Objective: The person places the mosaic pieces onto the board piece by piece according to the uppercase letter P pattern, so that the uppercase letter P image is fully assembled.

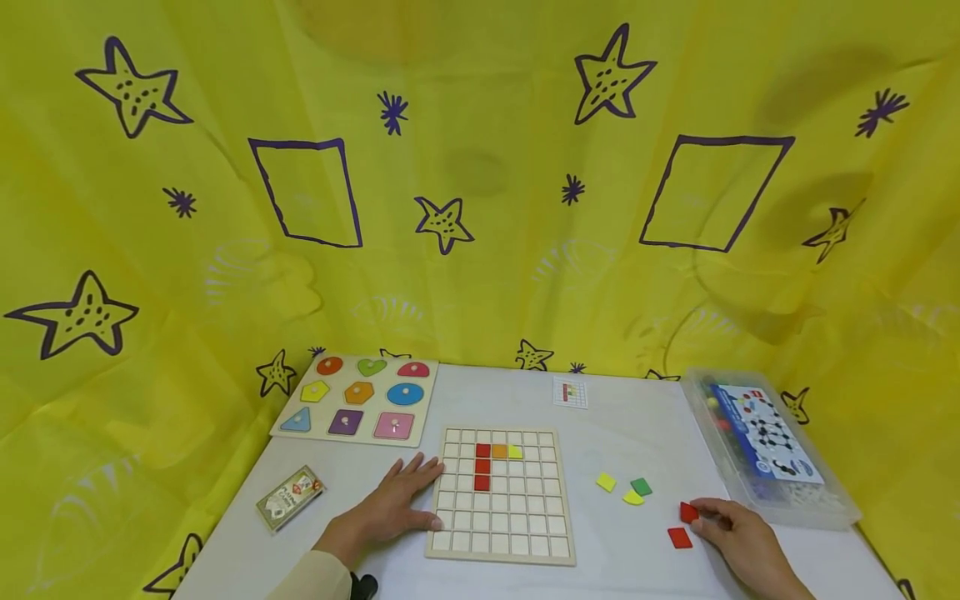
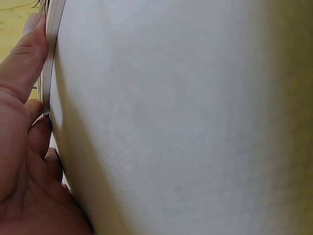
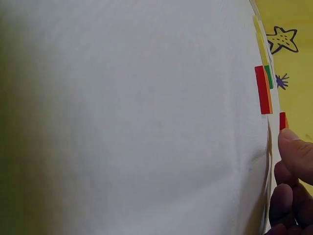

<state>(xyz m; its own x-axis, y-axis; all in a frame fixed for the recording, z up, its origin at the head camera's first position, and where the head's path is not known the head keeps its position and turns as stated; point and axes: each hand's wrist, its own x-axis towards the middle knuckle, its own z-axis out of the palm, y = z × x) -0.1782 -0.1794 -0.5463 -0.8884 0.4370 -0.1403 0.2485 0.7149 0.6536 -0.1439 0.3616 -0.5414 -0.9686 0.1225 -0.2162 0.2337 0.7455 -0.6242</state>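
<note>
From my remote post: left hand, fingers spread, against pale wooden grid board; well right of it, right hand pinches red square tile beside second red square. I'd grip edges lightly.

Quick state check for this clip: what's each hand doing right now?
Left hand: open, touching the left edge of the grid board.
Right hand: closed, pinching a red tile.
</note>
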